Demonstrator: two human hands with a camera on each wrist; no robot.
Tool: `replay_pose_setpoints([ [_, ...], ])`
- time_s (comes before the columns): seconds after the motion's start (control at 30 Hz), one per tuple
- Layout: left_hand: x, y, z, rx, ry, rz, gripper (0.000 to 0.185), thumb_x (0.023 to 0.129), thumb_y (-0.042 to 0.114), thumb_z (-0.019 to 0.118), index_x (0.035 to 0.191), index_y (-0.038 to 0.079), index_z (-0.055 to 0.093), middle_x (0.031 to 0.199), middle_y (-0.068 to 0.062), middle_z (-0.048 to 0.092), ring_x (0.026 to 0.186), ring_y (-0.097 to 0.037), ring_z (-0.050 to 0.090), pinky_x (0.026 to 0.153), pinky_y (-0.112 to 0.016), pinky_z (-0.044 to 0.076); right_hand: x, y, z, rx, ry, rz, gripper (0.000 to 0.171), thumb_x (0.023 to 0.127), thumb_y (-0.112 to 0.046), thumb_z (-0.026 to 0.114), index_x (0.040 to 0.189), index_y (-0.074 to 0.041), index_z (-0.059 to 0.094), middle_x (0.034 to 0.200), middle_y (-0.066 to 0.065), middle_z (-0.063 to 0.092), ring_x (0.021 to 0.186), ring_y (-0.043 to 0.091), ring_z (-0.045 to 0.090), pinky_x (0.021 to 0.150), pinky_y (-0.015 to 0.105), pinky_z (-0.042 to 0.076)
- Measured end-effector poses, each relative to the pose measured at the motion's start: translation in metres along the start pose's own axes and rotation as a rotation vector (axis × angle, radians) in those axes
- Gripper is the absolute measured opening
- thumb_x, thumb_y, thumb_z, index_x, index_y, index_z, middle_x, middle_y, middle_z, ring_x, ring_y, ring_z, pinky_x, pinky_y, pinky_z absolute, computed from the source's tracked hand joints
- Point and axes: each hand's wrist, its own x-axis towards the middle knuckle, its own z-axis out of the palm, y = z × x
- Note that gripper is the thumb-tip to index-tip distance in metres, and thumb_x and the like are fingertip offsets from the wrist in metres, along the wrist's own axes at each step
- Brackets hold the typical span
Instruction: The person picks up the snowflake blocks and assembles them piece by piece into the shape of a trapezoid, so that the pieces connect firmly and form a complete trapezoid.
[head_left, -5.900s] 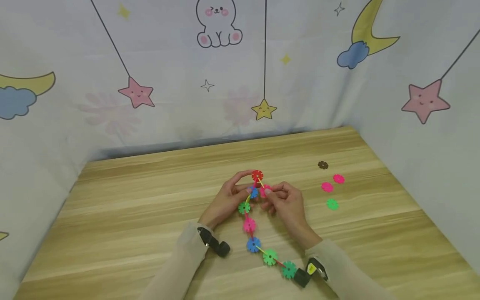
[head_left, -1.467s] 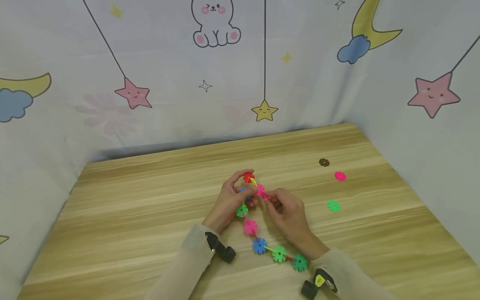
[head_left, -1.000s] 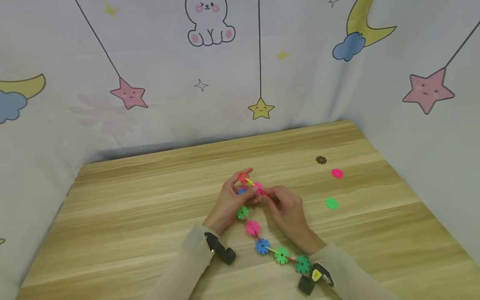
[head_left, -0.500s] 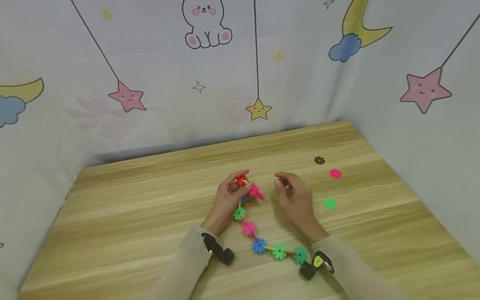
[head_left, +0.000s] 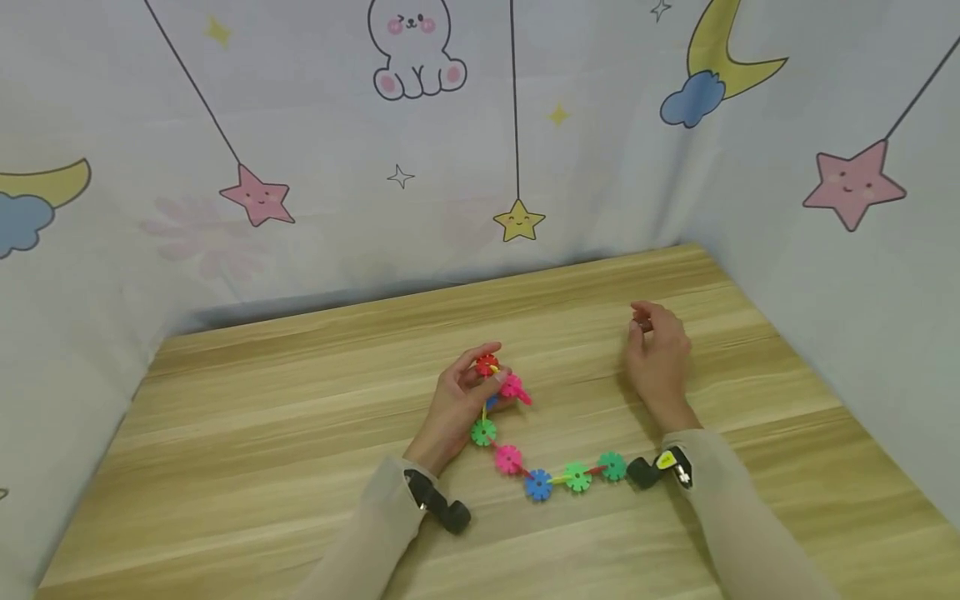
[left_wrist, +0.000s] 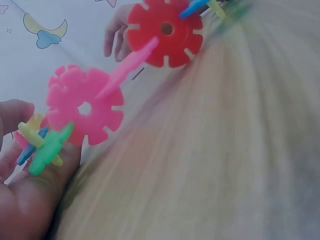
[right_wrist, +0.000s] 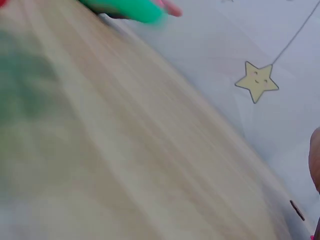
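In the head view my left hand (head_left: 457, 408) grips one end of a chain of slotted plastic snowflake discs. A red disc (head_left: 487, 364) and a pink disc (head_left: 512, 385) show at its fingers, with another pink disc edge-on at the pink one's rim. From there the chain runs down past a green disc (head_left: 483, 432), a pink disc (head_left: 508, 459) and a blue disc (head_left: 538, 484) to a dark green end disc (head_left: 612, 466). My right hand (head_left: 660, 354), fingers loosely curled with nothing visible in them, is over the right side of the table.
A loose brown disc (right_wrist: 297, 210) lies on the table near the right hand in the right wrist view. The right hand and wrist hide other loose discs in the head view. A printed curtain (head_left: 322, 125) stands behind the wooden table (head_left: 300, 400).
A loose pink disc left the table's right side and joined the chain at the left hand. The right hand let go and moved right and away. The chain's free end swung up and right.
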Motion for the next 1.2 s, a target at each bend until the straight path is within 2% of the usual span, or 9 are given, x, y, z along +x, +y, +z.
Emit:
replay_pose_setpoints([
  [0.1, -0.001, 0.000, 0.000, -0.056, -0.017, 0.010, 0.051, 0.097, 0.007, 0.066, 0.146, 0.010, 0.051, 0.123, -0.020, 0.064, 0.106, -0.020, 0.067, 0.085, -0.041, 0.059, 0.004, 0.006, -0.004, -0.063, -0.051, 0.037, 0.031, 0.086, 0.011, 0.062, 0.117, 0.008, 0.064, 0.106, 0.026, 0.067, 0.092, 0.043, 0.059, 0.086, 0.053, 0.037],
  [0.23, -0.001, 0.001, 0.000, -0.128, -0.053, 0.018, 0.052, 0.099, 0.005, 0.062, 0.149, 0.009, 0.046, 0.132, -0.029, 0.056, 0.107, -0.021, 0.067, 0.085, -0.050, 0.058, 0.009, 0.012, -0.008, -0.174, -0.151, 0.070, 0.035, 0.087, 0.010, 0.064, 0.122, 0.008, 0.061, 0.110, 0.030, 0.067, 0.095, 0.046, 0.060, 0.094, 0.053, 0.033],
  [0.37, -0.002, 0.002, 0.001, -0.151, -0.071, 0.008, 0.052, 0.100, 0.005, 0.061, 0.149, 0.009, 0.046, 0.134, -0.031, 0.053, 0.108, -0.021, 0.066, 0.086, -0.052, 0.057, 0.013, 0.016, -0.009, -0.233, -0.227, 0.090, 0.038, 0.088, 0.005, 0.065, 0.126, 0.005, 0.059, 0.109, 0.027, 0.068, 0.096, 0.045, 0.062, 0.095, 0.053, 0.033],
  [0.6, -0.003, 0.001, 0.000, -0.137, -0.081, 0.010, 0.050, 0.101, 0.005, 0.059, 0.149, 0.008, 0.045, 0.125, -0.022, 0.057, 0.106, -0.021, 0.065, 0.087, -0.052, 0.057, 0.011, 0.014, -0.009, -0.185, -0.341, 0.208, 0.052, 0.084, 0.003, 0.057, 0.135, -0.007, 0.053, 0.111, 0.020, 0.057, 0.103, 0.044, 0.047, 0.089, 0.059, 0.033],
  [0.83, -0.004, 0.000, -0.001, -0.115, -0.057, 0.035, 0.048, 0.102, 0.003, 0.056, 0.149, 0.006, 0.044, 0.114, -0.012, 0.060, 0.099, -0.017, 0.065, 0.084, -0.049, 0.058, 0.007, 0.009, -0.005, -0.073, -0.261, 0.141, 0.045, 0.079, 0.010, 0.055, 0.121, -0.002, 0.060, 0.103, 0.019, 0.059, 0.094, 0.040, 0.060, 0.088, 0.056, 0.043],
  [0.9, -0.003, 0.000, -0.001, -0.109, -0.045, 0.037, 0.047, 0.102, 0.003, 0.055, 0.148, 0.006, 0.044, 0.112, -0.010, 0.060, 0.099, -0.017, 0.065, 0.083, -0.048, 0.059, 0.006, 0.006, -0.004, -0.047, -0.215, 0.107, 0.037, 0.081, 0.010, 0.058, 0.116, 0.000, 0.063, 0.099, 0.019, 0.066, 0.088, 0.038, 0.066, 0.083, 0.050, 0.048],
  [0.97, -0.003, 0.000, 0.000, -0.120, -0.045, 0.036, 0.047, 0.103, 0.003, 0.054, 0.148, 0.005, 0.044, 0.113, -0.012, 0.059, 0.098, -0.018, 0.064, 0.084, -0.049, 0.059, 0.002, 0.001, -0.004, -0.025, -0.186, 0.085, 0.030, 0.083, 0.007, 0.062, 0.112, 0.000, 0.066, 0.094, 0.016, 0.071, 0.080, 0.033, 0.070, 0.074, 0.038, 0.053],
  [1.1, -0.003, -0.001, 0.000, -0.135, -0.067, 0.032, 0.047, 0.103, 0.004, 0.054, 0.148, 0.005, 0.043, 0.118, -0.018, 0.056, 0.097, -0.019, 0.065, 0.085, -0.051, 0.058, -0.009, -0.014, -0.003, 0.044, -0.180, 0.081, 0.022, 0.087, -0.001, 0.071, 0.109, -0.003, 0.070, 0.088, 0.013, 0.075, 0.073, 0.026, 0.070, 0.064, 0.014, 0.047],
  [1.2, -0.004, -0.001, 0.001, -0.120, -0.078, 0.040, 0.050, 0.101, 0.003, 0.058, 0.148, 0.006, 0.044, 0.116, -0.014, 0.056, 0.096, -0.019, 0.064, 0.086, -0.051, 0.057, -0.021, -0.026, -0.002, 0.105, -0.208, 0.072, 0.021, 0.088, -0.005, 0.075, 0.109, -0.005, 0.071, 0.086, 0.011, 0.075, 0.072, 0.023, 0.071, 0.064, 0.007, 0.046],
])
